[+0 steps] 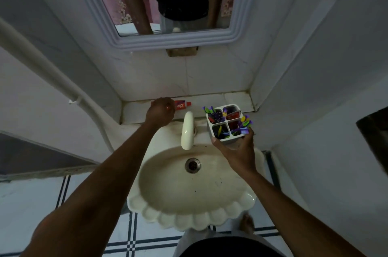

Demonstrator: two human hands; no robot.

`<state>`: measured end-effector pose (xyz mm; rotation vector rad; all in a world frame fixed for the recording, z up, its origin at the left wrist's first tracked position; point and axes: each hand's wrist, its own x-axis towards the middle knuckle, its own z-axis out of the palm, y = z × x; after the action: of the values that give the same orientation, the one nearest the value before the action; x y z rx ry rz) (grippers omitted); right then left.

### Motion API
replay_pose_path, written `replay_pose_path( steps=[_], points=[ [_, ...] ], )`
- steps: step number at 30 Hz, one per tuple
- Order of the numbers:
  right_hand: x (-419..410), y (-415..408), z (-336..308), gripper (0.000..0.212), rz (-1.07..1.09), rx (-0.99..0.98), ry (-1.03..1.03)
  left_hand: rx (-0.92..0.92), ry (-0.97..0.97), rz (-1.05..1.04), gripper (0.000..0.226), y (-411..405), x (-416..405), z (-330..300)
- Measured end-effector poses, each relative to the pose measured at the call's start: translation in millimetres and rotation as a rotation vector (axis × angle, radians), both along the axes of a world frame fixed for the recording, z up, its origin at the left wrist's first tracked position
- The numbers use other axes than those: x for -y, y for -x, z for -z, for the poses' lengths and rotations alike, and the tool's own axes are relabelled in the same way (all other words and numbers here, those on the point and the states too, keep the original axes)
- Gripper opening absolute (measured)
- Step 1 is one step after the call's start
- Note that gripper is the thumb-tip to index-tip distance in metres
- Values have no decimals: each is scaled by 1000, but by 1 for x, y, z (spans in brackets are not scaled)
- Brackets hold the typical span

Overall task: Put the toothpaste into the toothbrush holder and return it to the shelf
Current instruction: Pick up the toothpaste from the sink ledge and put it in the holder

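Note:
A red toothpaste tube (182,105) lies on the tiled shelf (220,100) behind the sink, its cap pointing right. My left hand (160,113) covers the tube's left part, fingers curled over it. A white toothbrush holder (227,139) with four compartments, filled with several coloured toothbrushes, is held from below by my right hand (237,151) above the sink's right rim, in front of the shelf.
A cream tap (187,131) stands between my two hands at the back of the shell-shaped sink (159,210). A framed mirror (98,17) hangs on the wall above the shelf. Tiled walls close in on both sides, with a white pipe (52,68) at the left.

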<state>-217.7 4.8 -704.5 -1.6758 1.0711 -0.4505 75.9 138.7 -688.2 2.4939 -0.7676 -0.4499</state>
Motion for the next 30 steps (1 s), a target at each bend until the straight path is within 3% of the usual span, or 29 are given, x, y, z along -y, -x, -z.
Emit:
replay_pose_path(
  steps=[4, 8, 12, 15, 19, 22, 25, 30],
  points=[
    [0, -2, 5, 115, 20, 22, -7, 51, -179, 60, 46, -19, 20, 9],
    [-1, -4, 7, 116, 28, 25, -16, 159, -385, 157, 50, -27, 30, 16],
    [-3, -1, 4, 119, 28, 31, -13, 279, -445, 165, 54, -21, 33, 11],
    [-4, -3, 4, 122, 17, 12, -15, 228, -355, 112, 49, -16, 26, 12],
    [-5, -4, -2, 121, -5, -3, -6, 144, -66, -49, 42, -2, 13, -17],
    [-4, 0, -6, 117, -25, -9, 5, -34, 105, -88, 37, 7, 12, -60],
    [-4, 2, -11, 117, -29, -23, 11, -212, 271, -4, 51, 23, 9, -108],
    [-2, 3, -9, 132, -7, -48, -5, -133, 310, 196, 43, 64, 9, -162]
  ],
)
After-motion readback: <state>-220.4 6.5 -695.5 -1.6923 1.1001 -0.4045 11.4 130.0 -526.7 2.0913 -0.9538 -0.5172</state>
